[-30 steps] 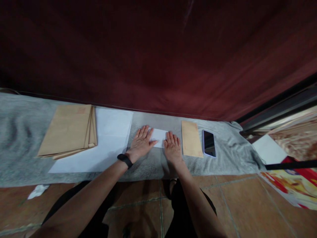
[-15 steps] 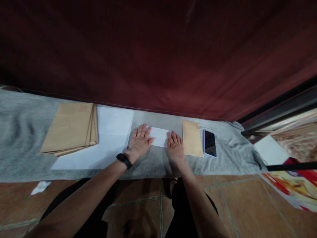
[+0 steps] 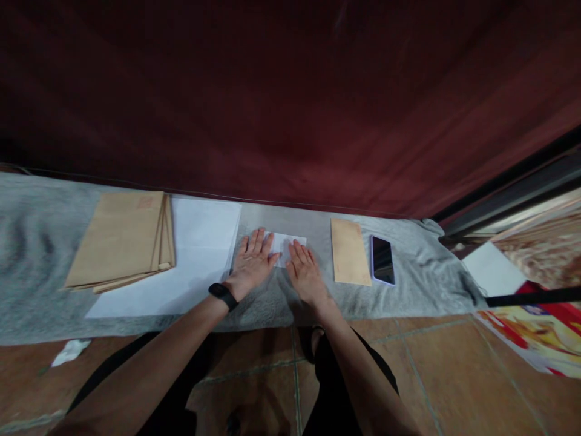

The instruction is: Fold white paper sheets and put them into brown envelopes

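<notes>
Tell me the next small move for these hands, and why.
Probably sweep the right hand outward over the small white paper to smooth it: the left hand lies flat at its left end, while its far right corner shows uncovered.

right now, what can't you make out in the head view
All in the head view:
Small paper: partly covered by the left fingers and right fingers.
Large paper: partly hidden under the envelope stack.
Lone envelope: print too small to read.
Colourful packaging: cut off by the right edge.
</notes>
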`<state>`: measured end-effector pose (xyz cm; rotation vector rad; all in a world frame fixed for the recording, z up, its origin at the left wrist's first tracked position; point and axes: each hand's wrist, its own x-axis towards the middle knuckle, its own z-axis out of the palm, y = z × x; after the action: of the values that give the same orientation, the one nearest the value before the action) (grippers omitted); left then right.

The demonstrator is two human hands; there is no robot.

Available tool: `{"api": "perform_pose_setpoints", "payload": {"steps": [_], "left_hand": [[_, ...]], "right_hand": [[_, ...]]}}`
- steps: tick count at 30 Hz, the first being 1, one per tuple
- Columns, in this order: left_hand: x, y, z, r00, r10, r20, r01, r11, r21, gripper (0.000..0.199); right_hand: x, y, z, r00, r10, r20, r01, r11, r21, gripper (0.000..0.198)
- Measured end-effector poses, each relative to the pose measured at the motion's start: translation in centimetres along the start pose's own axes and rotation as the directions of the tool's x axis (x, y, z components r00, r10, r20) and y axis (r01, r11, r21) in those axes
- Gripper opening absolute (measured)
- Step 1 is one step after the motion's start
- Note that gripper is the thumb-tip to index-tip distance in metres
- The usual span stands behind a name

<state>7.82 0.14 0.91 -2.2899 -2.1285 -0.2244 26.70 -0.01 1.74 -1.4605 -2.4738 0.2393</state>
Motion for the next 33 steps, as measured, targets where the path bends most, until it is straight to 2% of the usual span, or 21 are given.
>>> {"api": "perform_pose_setpoints", "payload": {"steps": [4,9,15,20,24,27,30,33], "left_hand": [[0.0,-0.2,-0.1,1.000,0.013,-0.001,-0.013,1.000,-0.002,0.066],[-0.1,-0.6,0.0,1.000,0.003,-0.002,-0.003,1.000,-0.013,0.065],[-0.2,-1.1,0.0,1.000,-0.026,0.010,0.026,1.000,-0.014,0.066],[-0.4,-1.4,-0.6,0.998,-0.054,-0.029,0.053,0.997,-0.050,0.062],[-0.3,-1.7,-2.0,0.998,-0.036,-0.044,0.029,0.989,-0.146,0.060],[0.1,-2.0,-3.0,0.998,-0.066,-0.013,0.060,0.962,-0.268,0.061],[0.5,-2.1,-3.3,0.988,-0.146,0.051,0.154,0.891,-0.426,0.059],[1.1,-2.3,-2.8,0.961,-0.250,0.121,0.274,0.779,-0.564,0.059]], "right_hand": [[-0.8,-0.5,0.8,0.999,-0.009,0.037,0.010,0.999,-0.041,0.058],[-1.1,0.3,1.0,0.998,0.055,0.020,-0.053,0.995,-0.080,0.062],[-1.2,0.8,1.1,0.998,0.062,-0.013,-0.063,0.994,-0.085,0.065],[-1.1,0.7,1.0,0.997,0.069,-0.017,-0.070,0.993,-0.098,0.066],[-1.0,0.5,0.8,0.997,0.075,-0.015,-0.076,0.991,-0.106,0.066],[-0.9,0.3,0.6,0.998,0.067,-0.011,-0.068,0.992,-0.108,0.068],[-0.8,0.0,0.4,0.997,0.070,-0.015,-0.071,0.992,-0.105,0.071],[-0.7,-0.3,0.3,0.997,0.080,-0.008,-0.080,0.991,-0.109,0.076]]}}
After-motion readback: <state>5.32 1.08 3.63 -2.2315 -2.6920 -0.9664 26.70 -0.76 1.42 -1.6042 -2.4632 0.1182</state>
